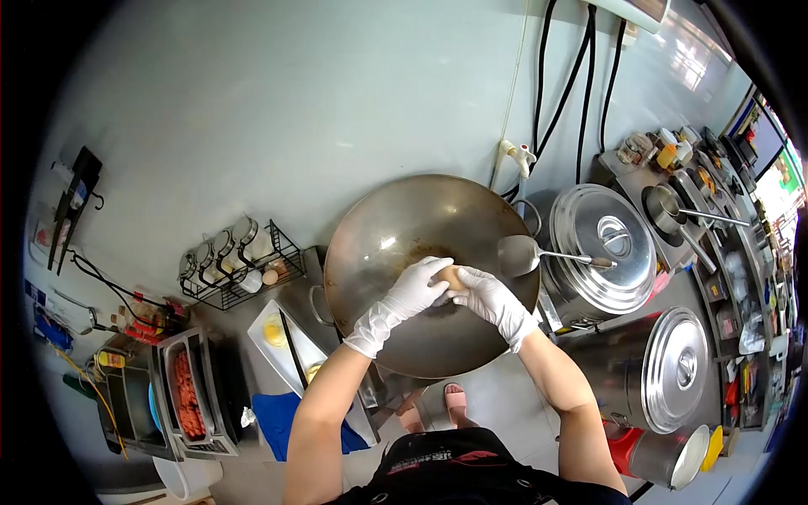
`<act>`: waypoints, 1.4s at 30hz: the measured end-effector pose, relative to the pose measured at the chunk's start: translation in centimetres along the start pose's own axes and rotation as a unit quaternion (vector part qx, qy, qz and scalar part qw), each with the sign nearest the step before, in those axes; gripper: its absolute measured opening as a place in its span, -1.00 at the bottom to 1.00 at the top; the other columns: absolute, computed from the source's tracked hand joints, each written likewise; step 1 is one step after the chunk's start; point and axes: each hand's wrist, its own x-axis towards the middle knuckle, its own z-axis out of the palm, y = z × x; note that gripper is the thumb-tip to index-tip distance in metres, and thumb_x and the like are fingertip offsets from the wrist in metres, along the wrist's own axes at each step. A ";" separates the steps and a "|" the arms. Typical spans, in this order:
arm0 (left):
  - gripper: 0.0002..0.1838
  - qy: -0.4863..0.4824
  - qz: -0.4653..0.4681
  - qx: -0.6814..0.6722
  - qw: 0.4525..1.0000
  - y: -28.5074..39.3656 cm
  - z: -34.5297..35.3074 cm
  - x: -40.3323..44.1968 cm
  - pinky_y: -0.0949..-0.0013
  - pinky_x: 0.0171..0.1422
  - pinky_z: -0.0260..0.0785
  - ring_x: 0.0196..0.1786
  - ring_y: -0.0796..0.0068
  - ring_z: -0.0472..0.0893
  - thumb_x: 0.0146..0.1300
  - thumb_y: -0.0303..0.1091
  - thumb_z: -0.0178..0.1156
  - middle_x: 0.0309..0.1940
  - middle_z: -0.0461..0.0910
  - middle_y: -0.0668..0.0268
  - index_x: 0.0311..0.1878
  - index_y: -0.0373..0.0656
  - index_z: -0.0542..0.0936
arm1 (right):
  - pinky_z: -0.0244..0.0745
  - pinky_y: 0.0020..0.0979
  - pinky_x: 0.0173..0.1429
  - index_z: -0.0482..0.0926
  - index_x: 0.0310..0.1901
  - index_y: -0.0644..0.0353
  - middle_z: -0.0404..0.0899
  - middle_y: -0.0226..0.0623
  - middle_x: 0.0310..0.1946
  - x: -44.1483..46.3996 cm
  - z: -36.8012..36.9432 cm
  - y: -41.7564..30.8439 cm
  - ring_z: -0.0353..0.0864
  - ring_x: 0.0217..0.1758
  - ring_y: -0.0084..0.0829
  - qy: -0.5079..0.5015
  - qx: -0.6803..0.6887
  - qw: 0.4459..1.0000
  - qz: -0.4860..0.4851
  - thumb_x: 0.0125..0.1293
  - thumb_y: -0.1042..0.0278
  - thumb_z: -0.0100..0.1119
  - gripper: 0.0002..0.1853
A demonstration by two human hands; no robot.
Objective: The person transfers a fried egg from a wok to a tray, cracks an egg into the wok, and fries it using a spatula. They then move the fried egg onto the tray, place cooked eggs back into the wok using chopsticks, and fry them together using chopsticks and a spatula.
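Note:
Over a large metal wok (379,227), both my hands wear white gloves and meet around a brown egg (450,276). My left hand (414,293) curls its fingers on the egg's left side. From the other side, my right hand (490,296) grips the same egg, fingers closed. Part of the shell is hidden by the gloves, so I cannot tell whether it is cracked. A spatula (518,255) rests at the wok's right rim, its handle lying across a lidded pot (596,210).
On the left stand a wire rack (289,252) with jars, a white tray (273,343) holding yellow pieces and black chopsticks, and a blue cloth (282,425). Farther left is a pan of red meat (188,396). Another lidded pot (680,370) and a faucet (518,157) are on the right.

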 end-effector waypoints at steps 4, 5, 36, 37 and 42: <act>-0.52 0.013 0.044 0.060 0.997 -2.9 -0.4 0.5 0.35 0.00 0.50 -0.05 0.27 0.62 0.15 -0.51 0.23 0.02 0.55 0.11 0.20 -0.21 0.48 | 0.56 -0.49 -0.18 0.44 0.10 0.34 0.59 -0.22 -0.18 0.3 3.0 -1.1 0.62 -0.28 -0.44 0.045 -0.109 0.993 0.000 0.46 0.22 0.00 -0.64; -0.51 0.021 0.096 0.108 0.989 -4.9 -0.1 0.5 0.35 0.00 0.50 -0.05 0.25 0.62 0.14 -0.51 0.22 0.01 0.56 0.11 0.20 -0.20 0.48 | 0.55 -0.49 -0.19 0.44 0.09 0.33 0.58 -0.23 -0.18 1.1 2.4 -0.8 0.62 -0.30 -0.45 0.044 -0.124 0.991 0.000 0.46 0.20 0.01 -0.64; -0.55 0.070 0.029 0.064 0.995 -10.6 1.3 2.9 0.29 -0.01 0.48 -0.10 0.11 0.62 0.06 -0.54 0.18 -0.10 0.60 0.07 0.10 -0.23 0.56 | 0.41 -0.48 -0.19 0.58 -0.15 0.28 0.58 -0.36 -0.32 10.2 -5.3 0.9 0.50 -0.30 -0.52 0.037 -0.234 0.966 0.106 0.40 0.20 0.12 -0.73; -0.55 0.070 0.033 0.060 0.995 -10.6 1.3 2.9 0.30 0.00 0.48 -0.09 0.11 0.62 0.06 -0.54 0.18 -0.10 0.60 0.07 0.10 -0.23 0.56 | 0.42 -0.46 -0.19 0.58 -0.17 0.29 0.58 -0.35 -0.33 10.1 -5.2 0.8 0.49 -0.32 -0.51 0.043 -0.234 0.965 0.106 0.39 0.20 0.14 -0.73; -0.56 0.061 0.026 0.045 0.997 -10.2 0.9 2.8 0.31 0.02 0.47 -0.08 0.14 0.63 0.06 -0.52 0.18 -0.08 0.60 0.07 0.10 -0.23 0.56 | 0.42 -0.45 -0.20 0.57 -0.12 0.34 0.58 -0.34 -0.33 10.1 -4.8 0.4 0.50 -0.32 -0.49 0.042 -0.257 0.959 0.108 0.39 0.24 0.14 -0.72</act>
